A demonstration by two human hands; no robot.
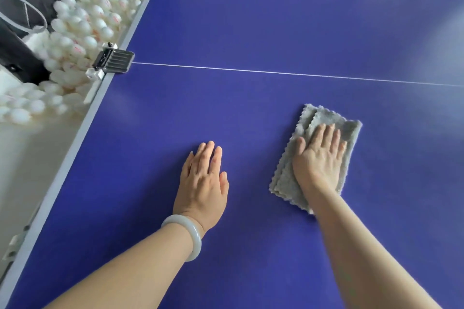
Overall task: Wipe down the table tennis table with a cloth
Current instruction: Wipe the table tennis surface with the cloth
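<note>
Off the table's left edge I am seeing a heap of white balls (82, 22), and a metal clamp (113, 60) is gripping that edge where the white line (276, 73) begins. On the table (251, 20), on the near side of that line, the left hand (203, 183) is lying flat on bare blue, its fingers straight and pressed together and a pale bangle (185, 236) on its wrist. Well apart to its right, the right hand (319, 155) is pressing the folded grey cloth (283, 183) down, fingers straight and close together, thumb angled out.

To wipe well, I judge I should be leaning even weight through the whole palm, sweeping overlapping lanes toward an edge, and bracing with the left hand clear of the path.

Left to right, I am counting one clamp, one bangle, two hands and one cloth. The balls are too many to count.
</note>
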